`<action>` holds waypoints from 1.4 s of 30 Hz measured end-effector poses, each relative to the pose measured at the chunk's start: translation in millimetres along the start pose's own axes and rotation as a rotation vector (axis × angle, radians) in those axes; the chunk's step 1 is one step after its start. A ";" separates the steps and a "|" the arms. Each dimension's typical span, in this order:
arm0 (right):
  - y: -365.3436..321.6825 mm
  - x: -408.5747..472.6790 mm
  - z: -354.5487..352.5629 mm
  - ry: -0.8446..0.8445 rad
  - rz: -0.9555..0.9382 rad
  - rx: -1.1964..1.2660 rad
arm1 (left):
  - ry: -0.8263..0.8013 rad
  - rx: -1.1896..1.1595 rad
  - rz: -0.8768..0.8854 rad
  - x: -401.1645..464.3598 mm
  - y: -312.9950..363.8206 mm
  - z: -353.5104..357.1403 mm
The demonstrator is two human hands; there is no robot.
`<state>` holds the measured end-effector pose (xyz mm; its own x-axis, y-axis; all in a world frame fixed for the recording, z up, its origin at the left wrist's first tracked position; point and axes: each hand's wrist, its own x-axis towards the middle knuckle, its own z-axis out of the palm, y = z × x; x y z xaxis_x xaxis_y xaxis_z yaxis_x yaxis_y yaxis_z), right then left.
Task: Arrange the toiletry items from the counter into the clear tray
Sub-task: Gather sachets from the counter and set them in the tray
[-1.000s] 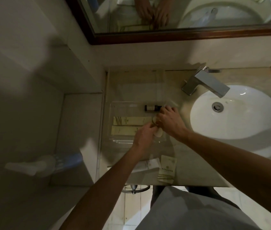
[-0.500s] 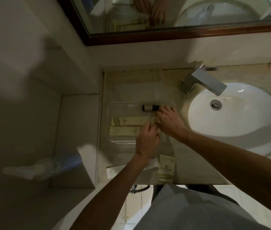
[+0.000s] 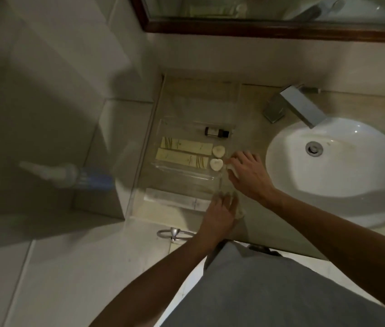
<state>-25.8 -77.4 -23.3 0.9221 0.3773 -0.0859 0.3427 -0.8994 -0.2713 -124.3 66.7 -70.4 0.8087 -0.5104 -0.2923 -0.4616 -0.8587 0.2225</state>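
Observation:
The clear tray [image 3: 186, 178] sits on the counter left of the sink. Inside lie a small dark bottle [image 3: 216, 132], two long cream boxes [image 3: 186, 145] side by side, and two pale round soaps [image 3: 218, 151] at the boxes' right ends. My right hand [image 3: 249, 174] rests at the tray's right rim with fingers spread; a pale lump shows under its thumb, and I cannot tell if it is held. My left hand [image 3: 219, 212] lies over a small sachet [image 3: 240, 213] near the counter's front edge, hiding most of it. A long white packet [image 3: 175, 199] lies in front of the tray.
The white sink basin [image 3: 335, 171] and square chrome tap [image 3: 293, 106] are to the right. A wood-framed mirror [image 3: 257, 29] hangs above. A towel ring [image 3: 173, 233] sticks out below the counter front. A tiled ledge with a blurred white and blue object [image 3: 69, 174] is at left.
Both hands have come out of the tray. The left drew back onto the sachet at the counter front; the right slid to the tray's right rim. Two soaps now show inside.

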 end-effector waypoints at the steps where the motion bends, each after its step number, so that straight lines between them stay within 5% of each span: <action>1: 2.6 -5.2 -0.5 -0.010 0.000 -0.002 | -0.004 -0.028 0.025 0.4 2.8 1.0; 5: 14.1 -27.2 -2.5 0.004 0.002 0.031 | -0.031 -0.219 -0.004 6.3 14.9 -5.9; 12: 25.1 -46.6 -4.9 0.043 0.058 0.077 | -0.031 -0.136 0.119 22.5 19.2 -5.8; 18: 16.9 -31.3 -11.8 0.134 0.087 0.118 | 0.309 -0.094 -0.065 47.8 -95.2 -76.7; 23: 4.0 -11.3 -13.1 0.094 0.091 0.141 | 0.101 -0.040 -0.126 61.6 -195.7 -112.0; 37: -32.4 48.8 -0.6 0.007 0.162 0.152 | 0.193 -0.125 0.000 54.3 -226.7 -115.8; 42: -50.1 92.7 8.8 -0.033 0.152 0.127 | 0.332 -0.204 -0.107 43.2 -239.4 -128.4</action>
<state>40.9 4.6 -26.1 0.9544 0.2485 -0.1658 0.1730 -0.9122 -0.3713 67.9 256.0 -16.9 0.9373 -0.3481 -0.0152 -0.3140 -0.8626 0.3966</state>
